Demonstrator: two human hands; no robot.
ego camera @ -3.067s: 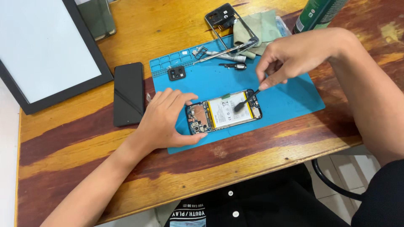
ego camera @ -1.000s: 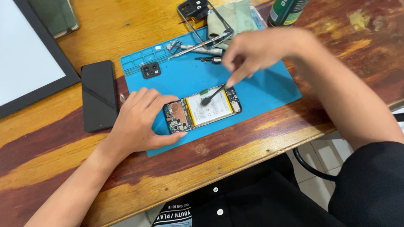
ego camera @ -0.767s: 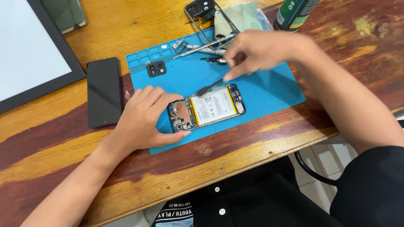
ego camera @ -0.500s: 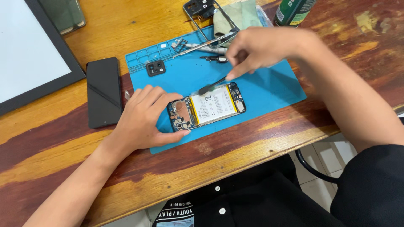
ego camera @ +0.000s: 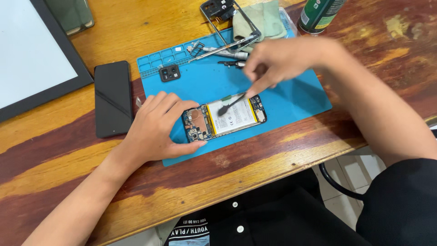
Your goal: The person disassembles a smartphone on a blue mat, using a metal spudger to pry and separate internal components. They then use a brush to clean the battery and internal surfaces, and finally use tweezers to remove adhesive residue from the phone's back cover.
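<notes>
Right hand (ego camera: 277, 61), centre-top of frame, pinched narrow on a thin dark tool (ego camera: 231, 104); tip resting on the white battery (ego camera: 231, 119) of the opened phone (ego camera: 224, 119). Slightly blurred, so exact finger placement hard to tell. Left hand (ego camera: 157, 127), centre-left, spread wide and cupped round the phone's left end, thumb below the edge, fingers above, steadying rather than gripping.

Phone lying back-off at the middle of the blue mat (ego camera: 291, 98), circuit board exposed at its left end, battery filling the right.

Risks, as a judgement: tool tip digging into the battery and puncturing it if pressed hard; tip skidding left onto the board and nicking a connector; phone sliding on the mat if the left hand eases off; small loose parts rolling off the mat's trays.

Outward: one camera module (ego camera: 169, 73) on the mat, upper left; a loose cluster of metal tools (ego camera: 223, 51) along the mat's top edge, number unclear; one phone frame (ego camera: 230, 20) and one green cloth (ego camera: 264, 20) at top centre; one green can (ego camera: 321, 13) top right; one black panel (ego camera: 113, 98) left on the counter (ego camera: 68, 150); one large framed screen (ego camera: 32, 54) upper left.
</notes>
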